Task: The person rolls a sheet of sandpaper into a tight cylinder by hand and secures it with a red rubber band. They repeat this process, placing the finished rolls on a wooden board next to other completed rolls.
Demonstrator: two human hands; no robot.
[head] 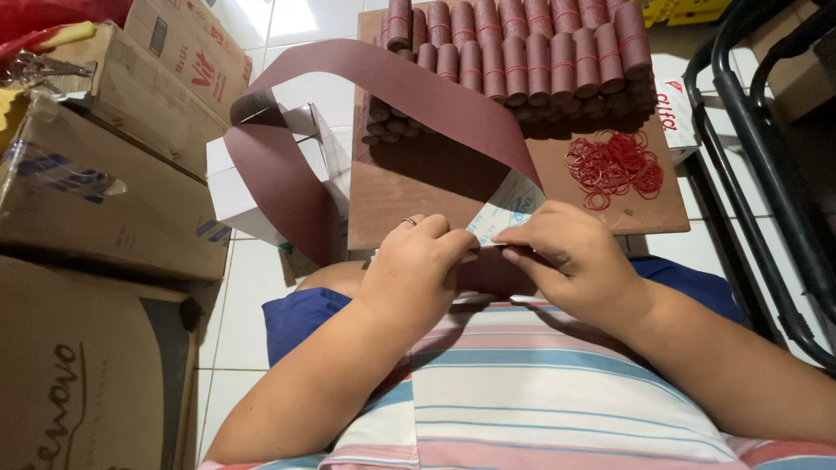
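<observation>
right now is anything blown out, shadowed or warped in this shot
Head view: the floor tiles at top glare white; the stacked rolls cast a dark shadow on the brown board; the wide lens bends the black chair frame; both hands and the sandpaper strip look sharp.

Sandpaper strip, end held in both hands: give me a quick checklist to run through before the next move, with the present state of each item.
1. Both hands on the strip end: left hand and right hand pinch it; ok.
2. Sandpaper strip free of snags: it loops over the white box, untangled where visible; ok.
3. Rubber bands at hand: red pile on the board; ok.
4. Room on the board before the stacked rolls: ok.
5. End edges aligned: hidden by fingers; cannot tell.
</observation>
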